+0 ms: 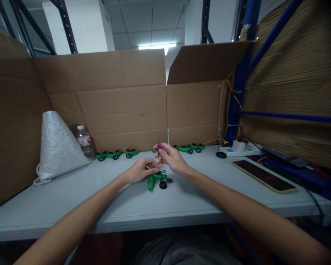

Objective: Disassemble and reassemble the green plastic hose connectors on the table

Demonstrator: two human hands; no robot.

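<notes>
My right hand (174, 158) grips a small screwdriver (159, 144) by its purplish see-through handle, its shaft pointing down. Close beside it, my left hand (140, 170) has its fingers pinched together near the screwdriver's tip; what they hold is too small to make out. Just below the fingertips a green toy vehicle part (153, 181) lies on the table. A black toy wheel (163, 184) and a small dark piece (169, 180) rest to the right of it. Tiny ring-like bits are by the fingers.
Several green toy vehicles (131, 153) line the back of the white table (121, 209) along a cardboard wall (124, 110). A silvery bag (57, 147) and a water bottle (85, 143) stand left. A phone (264, 176), power strip (244, 149) and black roll (221, 155) are right.
</notes>
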